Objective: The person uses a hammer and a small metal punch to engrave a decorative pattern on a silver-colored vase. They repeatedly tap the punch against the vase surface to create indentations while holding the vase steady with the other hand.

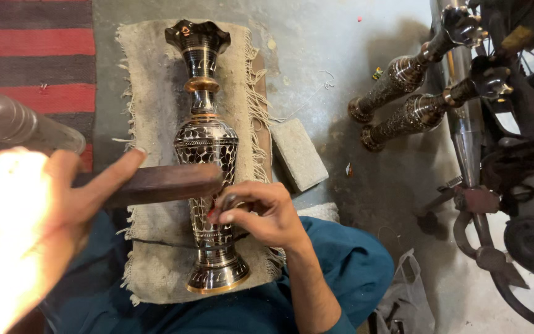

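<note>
one tall black and gold vase (207, 148) is being laid flat on a rough cloth (149, 80), with its wavy mouth pointing away and its round foot close to the cloth's near edge. a brown wooden block (156, 184) is being held tight by the left hand (26, 216), and it is being kept across the vase's middle. a small thin tool (228, 201) is being pinched shut in the right hand (261, 213), right against the vase. one grey stone block (298, 153) is being left just beside the cloth's right edge. two more vases (403, 93) are being leaned by a dark machine (514, 154) at the far right, well apart. some bare grey floor (341, 49) is being left open between the cloth and those two vases.
</note>
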